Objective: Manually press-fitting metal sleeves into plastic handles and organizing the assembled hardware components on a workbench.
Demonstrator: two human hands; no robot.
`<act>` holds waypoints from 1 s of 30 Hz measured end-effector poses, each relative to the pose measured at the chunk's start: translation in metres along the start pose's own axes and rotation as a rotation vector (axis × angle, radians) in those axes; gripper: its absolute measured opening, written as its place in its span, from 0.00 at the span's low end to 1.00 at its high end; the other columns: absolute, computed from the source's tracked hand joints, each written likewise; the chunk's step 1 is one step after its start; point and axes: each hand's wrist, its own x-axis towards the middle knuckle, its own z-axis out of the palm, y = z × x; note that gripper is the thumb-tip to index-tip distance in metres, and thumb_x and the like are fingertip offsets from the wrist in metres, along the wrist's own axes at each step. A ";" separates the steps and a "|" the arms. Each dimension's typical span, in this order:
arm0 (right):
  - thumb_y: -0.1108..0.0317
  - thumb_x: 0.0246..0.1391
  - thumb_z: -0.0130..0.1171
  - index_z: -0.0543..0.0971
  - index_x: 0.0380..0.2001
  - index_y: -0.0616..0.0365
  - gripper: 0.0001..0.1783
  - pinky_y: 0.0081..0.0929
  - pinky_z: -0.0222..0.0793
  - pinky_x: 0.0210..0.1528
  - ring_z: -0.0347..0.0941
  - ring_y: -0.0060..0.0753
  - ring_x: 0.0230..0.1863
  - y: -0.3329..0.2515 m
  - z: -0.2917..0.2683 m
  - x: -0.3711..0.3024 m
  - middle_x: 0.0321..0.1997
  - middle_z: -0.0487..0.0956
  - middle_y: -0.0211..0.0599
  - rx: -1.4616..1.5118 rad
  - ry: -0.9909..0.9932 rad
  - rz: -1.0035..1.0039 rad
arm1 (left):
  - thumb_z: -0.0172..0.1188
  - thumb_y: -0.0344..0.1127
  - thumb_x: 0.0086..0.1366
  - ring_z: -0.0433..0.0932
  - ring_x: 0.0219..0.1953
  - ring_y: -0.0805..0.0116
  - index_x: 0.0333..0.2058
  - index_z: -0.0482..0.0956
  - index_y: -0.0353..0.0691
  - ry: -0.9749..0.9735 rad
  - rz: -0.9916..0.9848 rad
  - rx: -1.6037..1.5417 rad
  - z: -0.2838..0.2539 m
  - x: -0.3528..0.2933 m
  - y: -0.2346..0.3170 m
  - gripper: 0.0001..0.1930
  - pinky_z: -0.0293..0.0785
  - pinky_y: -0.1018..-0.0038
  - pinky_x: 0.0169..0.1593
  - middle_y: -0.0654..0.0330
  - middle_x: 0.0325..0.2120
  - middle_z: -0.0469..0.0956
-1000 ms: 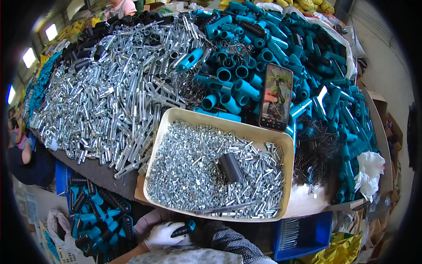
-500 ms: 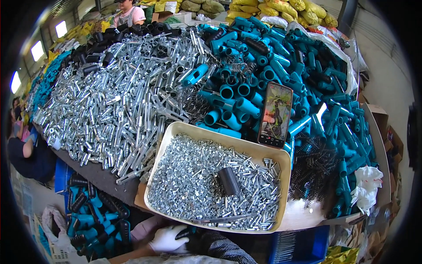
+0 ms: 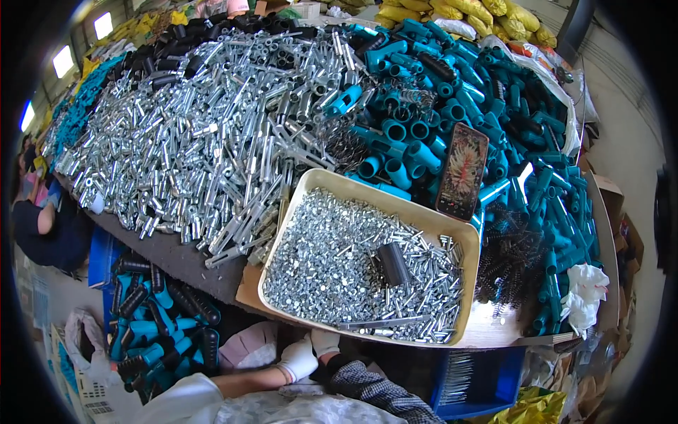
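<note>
Gloved, the left hand (image 3: 296, 359) sits at six o'clock below the table edge, fingers curled, touching the right hand (image 3: 326, 344); whether either pinches anything I cannot tell. Just above, toward twelve, the beige tray (image 3: 367, 191) holds small silver fasteners (image 3: 325, 261) and one dark tube (image 3: 393, 263).

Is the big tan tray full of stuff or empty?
Full. The tan tray is heaped with small shiny metal bits nearly rim to rim, and a dark tube lies on top.
</note>
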 end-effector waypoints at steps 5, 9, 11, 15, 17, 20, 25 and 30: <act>0.48 0.62 0.46 0.81 0.51 0.49 0.25 0.58 0.60 0.63 0.73 0.55 0.58 0.023 -0.001 0.005 0.56 0.80 0.44 0.025 -0.055 -0.020 | 0.60 0.42 0.57 0.82 0.37 0.40 0.50 0.72 0.33 -0.053 0.104 0.056 -0.021 -0.003 0.011 0.25 0.77 0.52 0.43 0.40 0.33 0.82; 0.52 0.54 0.56 0.79 0.52 0.52 0.25 0.52 0.65 0.61 0.73 0.56 0.58 -0.006 -0.017 -0.004 0.54 0.79 0.49 -0.083 0.129 -0.187 | 0.56 0.39 0.58 0.82 0.35 0.41 0.50 0.72 0.33 -0.037 -0.002 0.050 0.008 0.003 -0.011 0.23 0.77 0.50 0.40 0.41 0.31 0.82; 0.51 0.54 0.56 0.79 0.52 0.52 0.25 0.54 0.65 0.60 0.73 0.56 0.58 -0.005 -0.030 0.005 0.54 0.78 0.49 -0.010 -0.125 -0.035 | 0.56 0.38 0.57 0.81 0.33 0.40 0.41 0.78 0.32 0.064 0.018 -0.030 0.016 -0.002 -0.006 0.16 0.76 0.51 0.40 0.40 0.30 0.81; 0.52 0.50 0.61 0.80 0.49 0.52 0.25 0.55 0.70 0.54 0.76 0.58 0.51 -0.005 -0.042 0.007 0.50 0.80 0.49 -0.152 -0.148 -0.027 | 0.56 0.36 0.56 0.81 0.35 0.39 0.44 0.76 0.33 0.056 0.036 -0.077 -0.005 0.001 0.006 0.18 0.76 0.52 0.40 0.41 0.31 0.81; 0.50 0.54 0.57 0.78 0.53 0.50 0.26 0.53 0.71 0.54 0.77 0.55 0.50 -0.011 -0.064 0.014 0.48 0.81 0.45 -0.185 -0.214 -0.098 | 0.56 0.37 0.56 0.81 0.35 0.39 0.48 0.73 0.33 0.049 0.112 -0.014 -0.004 0.006 -0.006 0.22 0.76 0.52 0.40 0.41 0.32 0.81; 0.64 0.61 0.58 0.81 0.47 0.57 0.14 0.45 0.70 0.56 0.76 0.53 0.53 -0.008 -0.066 0.011 0.48 0.81 0.52 0.143 0.108 -0.196 | 0.58 0.38 0.55 0.81 0.36 0.39 0.48 0.72 0.33 -0.040 0.092 -0.065 -0.038 -0.013 0.014 0.23 0.77 0.52 0.41 0.40 0.33 0.81; 0.65 0.56 0.54 0.77 0.56 0.50 0.23 0.53 0.62 0.64 0.68 0.59 0.61 -0.025 -0.064 0.012 0.59 0.75 0.49 -0.092 0.004 -0.044 | 0.54 0.35 0.57 0.81 0.37 0.39 0.50 0.73 0.31 0.058 0.015 -0.108 0.001 0.007 -0.001 0.22 0.77 0.50 0.41 0.40 0.33 0.82; 0.52 0.49 0.62 0.80 0.49 0.52 0.25 0.55 0.67 0.57 0.74 0.56 0.54 -0.005 -0.051 0.019 0.50 0.79 0.50 -0.157 -0.089 -0.046 | 0.56 0.35 0.58 0.81 0.38 0.37 0.49 0.72 0.31 0.071 0.054 -0.103 0.009 0.015 -0.003 0.22 0.76 0.50 0.42 0.39 0.34 0.81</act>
